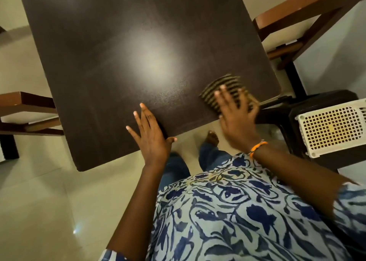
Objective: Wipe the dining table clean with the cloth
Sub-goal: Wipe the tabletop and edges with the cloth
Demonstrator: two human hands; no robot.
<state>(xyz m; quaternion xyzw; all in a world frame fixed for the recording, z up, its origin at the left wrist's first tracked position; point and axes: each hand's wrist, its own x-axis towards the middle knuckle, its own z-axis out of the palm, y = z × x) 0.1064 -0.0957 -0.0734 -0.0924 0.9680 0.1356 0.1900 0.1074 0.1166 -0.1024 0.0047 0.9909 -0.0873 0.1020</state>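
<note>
The dark brown dining table (122, 42) fills the upper middle of the view, with a light glare near its centre. A striped cloth (223, 85), dark with pale lines, lies flat near the table's near right corner. My right hand (235, 114) presses on it with straight, spread fingers and looks blurred. My left hand (151, 134) rests flat on the table's near edge, fingers straight, thumb hanging off the edge.
A wooden chair (297, 17) stands at the table's right side and another (25, 110) at its left. A white perforated basket (332, 128) sits on a dark stool at the right. My feet stand on pale floor tiles (39, 201) below the table edge.
</note>
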